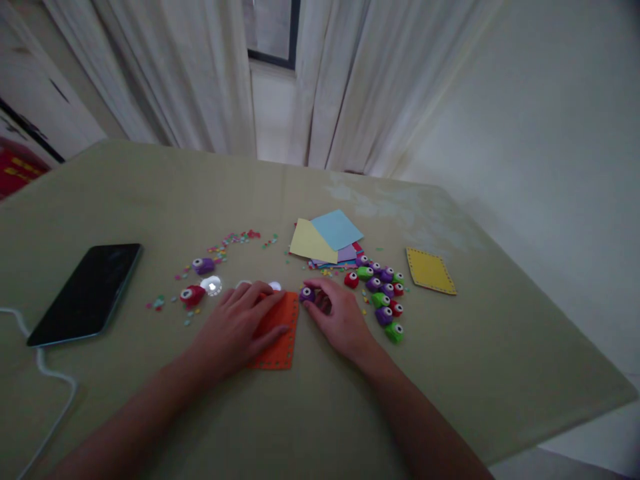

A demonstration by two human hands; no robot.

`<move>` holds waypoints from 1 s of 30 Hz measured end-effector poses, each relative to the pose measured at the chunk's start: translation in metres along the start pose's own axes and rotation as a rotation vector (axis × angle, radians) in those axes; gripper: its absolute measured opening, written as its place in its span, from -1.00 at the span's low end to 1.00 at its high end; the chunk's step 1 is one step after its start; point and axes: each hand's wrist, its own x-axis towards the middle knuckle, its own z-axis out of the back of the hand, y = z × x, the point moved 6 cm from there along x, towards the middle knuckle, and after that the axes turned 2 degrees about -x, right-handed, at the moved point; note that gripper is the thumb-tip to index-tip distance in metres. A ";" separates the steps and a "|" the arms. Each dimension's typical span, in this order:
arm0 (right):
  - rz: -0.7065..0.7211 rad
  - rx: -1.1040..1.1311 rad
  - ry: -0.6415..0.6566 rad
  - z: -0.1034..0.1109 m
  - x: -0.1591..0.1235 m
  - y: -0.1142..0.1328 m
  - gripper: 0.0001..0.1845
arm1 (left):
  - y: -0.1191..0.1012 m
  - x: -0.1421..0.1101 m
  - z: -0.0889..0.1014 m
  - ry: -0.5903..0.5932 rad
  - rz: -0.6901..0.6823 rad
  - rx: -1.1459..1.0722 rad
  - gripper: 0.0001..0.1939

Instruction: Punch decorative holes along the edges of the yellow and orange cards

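Note:
My left hand (239, 325) lies flat, fingers stretched, on an orange paper square (278, 333) with punched dots along its edges. My right hand (338, 317) rests on the table just right of that square, its fingers curled around a small purple paper punch (307, 293) at the square's top right corner. A cluster of several red, green and purple punches (383, 293) sits right of my right hand. A red punch (192, 295) and a purple punch (203, 265) lie left of my left hand.
A stack of coloured paper squares (327, 241) lies beyond the hands, a yellow punched square (430, 271) to the right. A black phone (87, 292) with a white cable (43, 373) lies at left. Paper confetti (227, 241) is scattered about. Curtains hang behind the table.

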 end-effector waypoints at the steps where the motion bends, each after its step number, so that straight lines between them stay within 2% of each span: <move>1: 0.003 0.000 -0.001 0.000 0.000 0.000 -0.63 | -0.001 0.000 0.001 0.008 -0.022 -0.010 -0.50; 5: 0.018 -0.010 0.014 0.003 0.001 0.001 -0.65 | -0.010 -0.002 0.003 0.060 -0.168 -0.080 -0.43; 7: 0.024 -0.019 0.033 0.005 0.000 0.002 -0.66 | -0.011 -0.002 0.004 0.048 -0.186 -0.088 -0.47; 9: 0.024 -0.019 0.057 0.006 0.000 0.003 -0.68 | -0.009 -0.002 0.006 0.005 -0.119 -0.047 -0.56; 13: 0.028 0.002 0.113 0.008 -0.002 0.005 -0.74 | -0.002 -0.003 0.008 -0.023 0.044 0.051 -0.44; 17: 0.064 -0.012 0.142 0.011 -0.003 0.007 -0.71 | -0.001 -0.002 0.008 0.018 -0.017 0.018 -0.53; 21: 0.061 -0.051 0.148 0.011 -0.004 0.009 -0.74 | 0.003 -0.001 0.003 -0.014 -0.036 0.023 -0.38; 24: 0.055 -0.058 0.157 0.011 -0.005 0.012 -0.75 | 0.006 -0.003 -0.002 -0.002 -0.005 0.033 -0.28; 30: 0.035 -0.037 0.156 0.010 -0.006 0.010 -0.76 | 0.006 -0.004 -0.001 0.006 0.060 0.027 -0.30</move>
